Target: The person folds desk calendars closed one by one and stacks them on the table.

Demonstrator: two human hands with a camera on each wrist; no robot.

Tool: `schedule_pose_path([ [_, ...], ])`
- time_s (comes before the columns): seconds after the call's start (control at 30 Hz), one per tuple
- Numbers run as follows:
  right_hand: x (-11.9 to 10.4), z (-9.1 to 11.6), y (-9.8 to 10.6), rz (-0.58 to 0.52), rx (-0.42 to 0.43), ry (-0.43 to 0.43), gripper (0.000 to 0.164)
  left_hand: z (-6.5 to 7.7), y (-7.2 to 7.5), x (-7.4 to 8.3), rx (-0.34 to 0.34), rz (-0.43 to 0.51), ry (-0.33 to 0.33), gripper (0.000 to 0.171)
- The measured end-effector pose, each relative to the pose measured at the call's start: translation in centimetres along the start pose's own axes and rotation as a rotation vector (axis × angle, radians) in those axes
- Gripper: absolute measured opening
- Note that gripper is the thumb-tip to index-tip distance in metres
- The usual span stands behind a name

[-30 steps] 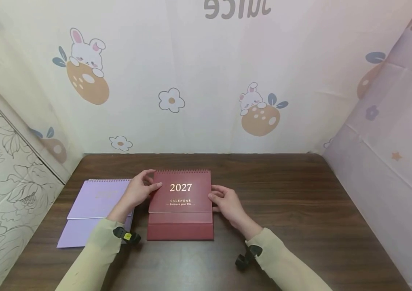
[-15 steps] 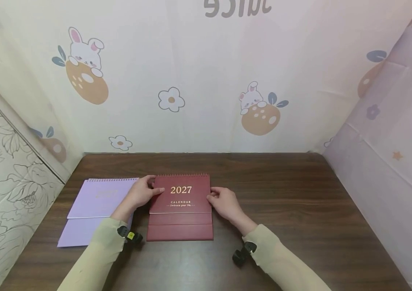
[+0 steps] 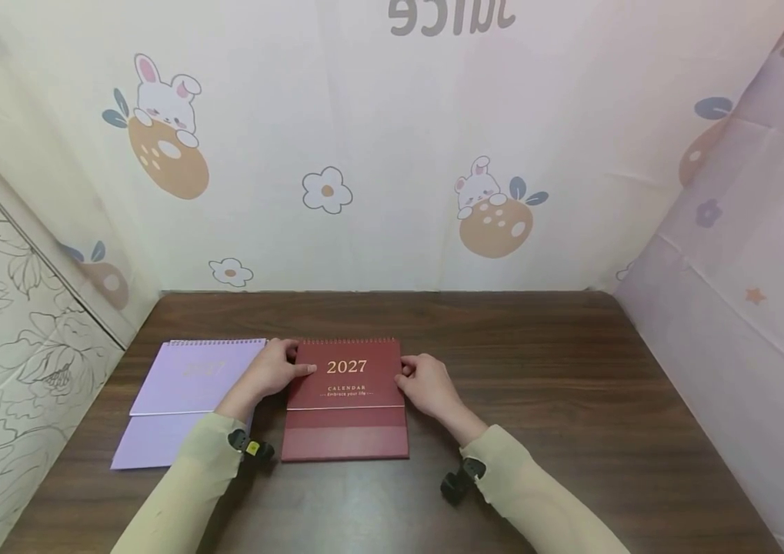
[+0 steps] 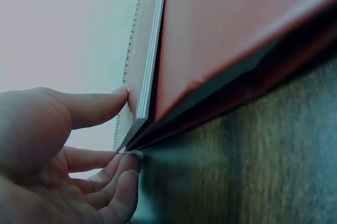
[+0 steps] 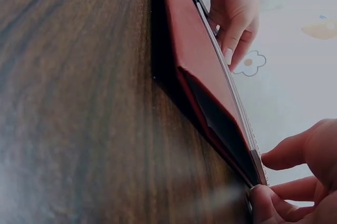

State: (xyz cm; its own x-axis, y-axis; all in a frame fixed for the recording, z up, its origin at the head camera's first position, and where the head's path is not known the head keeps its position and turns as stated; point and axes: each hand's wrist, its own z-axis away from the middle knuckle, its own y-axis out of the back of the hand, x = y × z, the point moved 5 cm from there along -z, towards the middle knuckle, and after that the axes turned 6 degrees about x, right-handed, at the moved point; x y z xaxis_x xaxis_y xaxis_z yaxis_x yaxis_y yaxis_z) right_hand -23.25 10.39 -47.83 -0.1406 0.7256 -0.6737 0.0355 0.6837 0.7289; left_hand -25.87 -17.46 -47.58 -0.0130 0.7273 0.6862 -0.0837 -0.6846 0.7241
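A dark red desk calendar [image 3: 346,385] with gold "2027" lettering and a spiral binding along its top lies low on the table, folded nearly flat. In the left wrist view, the left hand [image 4: 79,145] pinches its left edge, thumb on the front cover and fingers behind. The right hand [image 3: 431,388] holds the opposite edge; in the right wrist view its thumb is on the cover side and the fingertips are underneath. A dark gap shows inside the folded red base [image 5: 210,92]. Part of the left forearm covers a purple desk calendar [image 3: 191,377] on the left.
Both calendars lie on a dark brown wooden table [image 3: 537,385]. Behind it hangs a pale curtain [image 3: 392,231] printed with rabbits and flowers. Black cameras are strapped to both wrists, such as the right wrist camera [image 3: 459,483].
The red calendar's spiral top has come down toward the table and slightly nearer. The left hand has moved down and right with it; the right hand keeps its hold with little movement.
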Motion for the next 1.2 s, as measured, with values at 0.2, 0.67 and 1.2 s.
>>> schedule_pose_path([
  [0.2,0.0,0.4,0.2,0.001,0.028,-0.004,0.046,0.7,0.4,0.4,0.055,-0.115,-0.031,0.054],
  [0.67,-2.8,2.4,0.0,0.161,-0.06,0.246,0.068,3.9,0.1,3.5,0.148,-0.488,-0.367,0.062],
  [1.2,-2.8,4.2,-1.4,0.258,-0.335,0.342,0.091,6.7,-1.7,3.2,-0.092,-0.574,-0.467,0.096],
])
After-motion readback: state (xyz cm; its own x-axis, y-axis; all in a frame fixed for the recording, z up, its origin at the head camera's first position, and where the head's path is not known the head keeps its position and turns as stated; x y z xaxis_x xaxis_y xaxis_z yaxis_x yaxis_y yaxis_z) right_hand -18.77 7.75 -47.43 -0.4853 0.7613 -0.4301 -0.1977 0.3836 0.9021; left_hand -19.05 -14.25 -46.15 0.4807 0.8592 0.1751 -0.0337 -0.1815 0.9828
